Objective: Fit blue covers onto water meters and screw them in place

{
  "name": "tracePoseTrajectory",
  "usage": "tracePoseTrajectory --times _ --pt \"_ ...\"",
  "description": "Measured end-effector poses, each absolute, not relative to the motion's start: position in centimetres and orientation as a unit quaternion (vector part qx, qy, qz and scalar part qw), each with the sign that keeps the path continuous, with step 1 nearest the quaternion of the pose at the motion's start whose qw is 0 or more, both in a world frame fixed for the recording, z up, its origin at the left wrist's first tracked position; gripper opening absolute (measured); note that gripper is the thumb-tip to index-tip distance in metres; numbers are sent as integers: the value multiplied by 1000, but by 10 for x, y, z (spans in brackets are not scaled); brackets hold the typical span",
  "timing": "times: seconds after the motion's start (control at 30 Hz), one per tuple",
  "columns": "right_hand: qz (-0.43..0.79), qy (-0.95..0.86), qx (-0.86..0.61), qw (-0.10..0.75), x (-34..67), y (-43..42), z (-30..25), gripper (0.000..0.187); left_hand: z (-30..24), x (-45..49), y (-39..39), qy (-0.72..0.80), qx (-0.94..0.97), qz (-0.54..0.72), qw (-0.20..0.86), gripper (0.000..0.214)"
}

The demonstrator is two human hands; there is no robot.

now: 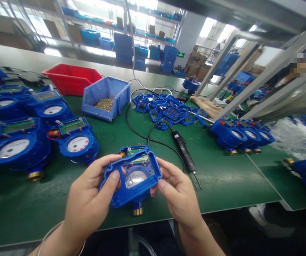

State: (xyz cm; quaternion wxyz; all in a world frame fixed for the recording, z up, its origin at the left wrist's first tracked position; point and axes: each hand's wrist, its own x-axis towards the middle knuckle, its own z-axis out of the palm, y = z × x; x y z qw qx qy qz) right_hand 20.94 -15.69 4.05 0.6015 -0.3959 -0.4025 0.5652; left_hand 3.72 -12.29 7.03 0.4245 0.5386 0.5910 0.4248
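Between both hands I hold a blue plastic meter cover [126, 190] with a clear window, tilted above the bench. My left hand [93, 190] is closed on its left end, thumb on the inner face. My right hand [178, 192] pinches the right edge. Behind and below the cover, partly hidden by it, is a blue water meter [137, 202] with a brass fitting, its green circuit board and dial showing through and above the cover. A black electric screwdriver [183, 151] lies to the right of the meter, its bit towards me.
Several open water meters [80, 142] stand at the left, more [239, 133] at the right. A blue bin [121, 94] holds small brass-coloured screws [104, 104], beside a red bin [73, 76]. A pile of blue covers [169, 106] lies behind the screwdriver's cable. Metal posts [270, 71] rise at right.
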Motion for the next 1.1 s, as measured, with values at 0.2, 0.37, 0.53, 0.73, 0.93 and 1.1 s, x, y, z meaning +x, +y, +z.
tracePoseTrajectory --times 0.2,0.37,0.53,0.73,0.93,1.1 --pt "569 -411 -389 597 210 -154 39 34 61 33 -119 580 567 412 416 39" --pt "584 -416 -397 573 214 -153 37 33 54 29 -113 582 546 425 426 37" --pt "568 -463 -359 578 221 -149 37 77 61 36 -115 536 453 412 581 41" --pt "622 -428 -215 619 208 -148 36 87 58 49 -120 469 458 345 672 39" --pt "621 -395 -227 638 213 -152 37 74 46 41 -124 353 806 420 219 54" --pt "609 -423 -238 628 218 -155 34 79 53 39 -125 218 926 297 79 62"
